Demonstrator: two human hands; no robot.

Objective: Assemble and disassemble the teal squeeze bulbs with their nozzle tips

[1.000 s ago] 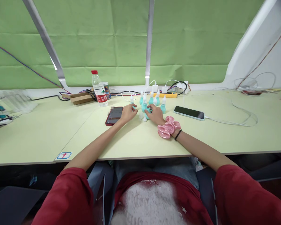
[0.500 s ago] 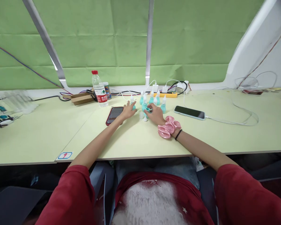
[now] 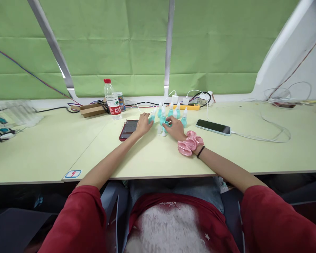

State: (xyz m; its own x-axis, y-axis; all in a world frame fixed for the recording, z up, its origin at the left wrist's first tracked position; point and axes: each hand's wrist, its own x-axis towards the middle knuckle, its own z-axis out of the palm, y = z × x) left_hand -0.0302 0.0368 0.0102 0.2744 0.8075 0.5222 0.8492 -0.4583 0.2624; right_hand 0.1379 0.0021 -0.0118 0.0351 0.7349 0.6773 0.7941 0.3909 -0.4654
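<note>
My left hand (image 3: 144,124) has its fingers closed around a teal squeeze bulb with a white pointed nozzle (image 3: 152,117), which leans to the right. My right hand (image 3: 176,128) grips an open-topped teal squeeze bulb (image 3: 166,125) between thumb and fingers; its round mouth faces up and no nozzle is on it. Just behind the hands stand several more teal bulbs with pointed nozzles (image 3: 184,118), all upright. A small white piece (image 3: 163,134) and a clear cap-like part (image 3: 159,130) lie on the table in front of the right hand's bulb.
A dark phone in a red case (image 3: 127,130) lies left of my left hand. Another phone (image 3: 213,127) is charging on the right. Behind stand a water bottle (image 3: 113,102), a can (image 3: 120,101), a cardboard tray (image 3: 92,110) and a yellow power strip (image 3: 189,106).
My left hand has closed around the nozzled bulb at its fingertips. That bulb has gone from upright to leaning and moved slightly right. My right hand stays put with its bulb.
</note>
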